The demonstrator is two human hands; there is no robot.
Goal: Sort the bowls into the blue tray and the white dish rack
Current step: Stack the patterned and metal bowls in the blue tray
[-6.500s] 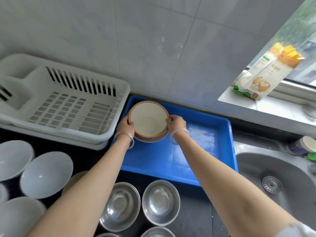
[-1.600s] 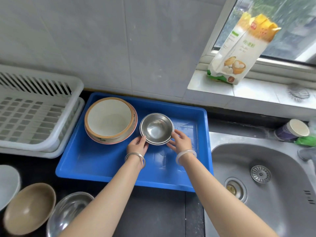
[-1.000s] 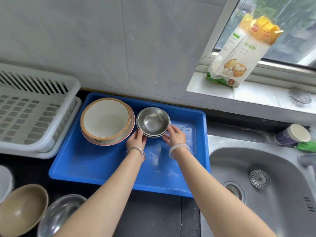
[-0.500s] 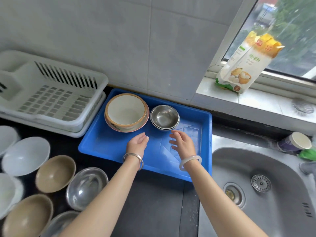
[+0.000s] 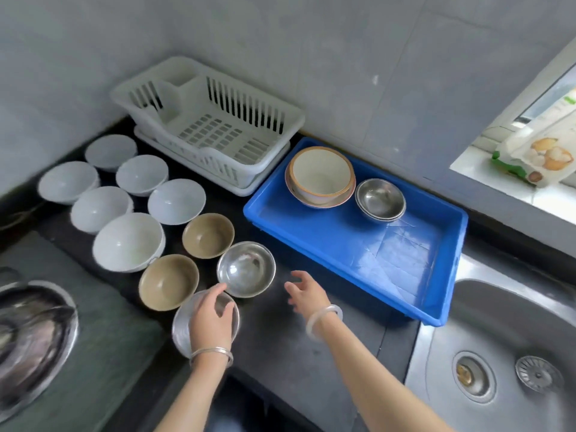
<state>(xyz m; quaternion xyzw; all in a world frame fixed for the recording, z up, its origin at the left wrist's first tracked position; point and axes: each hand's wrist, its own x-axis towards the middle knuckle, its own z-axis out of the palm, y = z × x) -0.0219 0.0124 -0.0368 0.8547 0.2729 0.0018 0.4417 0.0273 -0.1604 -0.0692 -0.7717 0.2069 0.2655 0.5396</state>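
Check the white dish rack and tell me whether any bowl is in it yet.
No: the white dish rack shows only its bare slatted floor and walls.

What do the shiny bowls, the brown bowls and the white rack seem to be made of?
The shiny bowls look like stainless steel: polished grey, mirroring the light. The brown bowls are probably glazed ceramic, judging by the glossy tan surface, though melamine is possible. The white dish rack looks like moulded plastic: dull finish, slotted walls.
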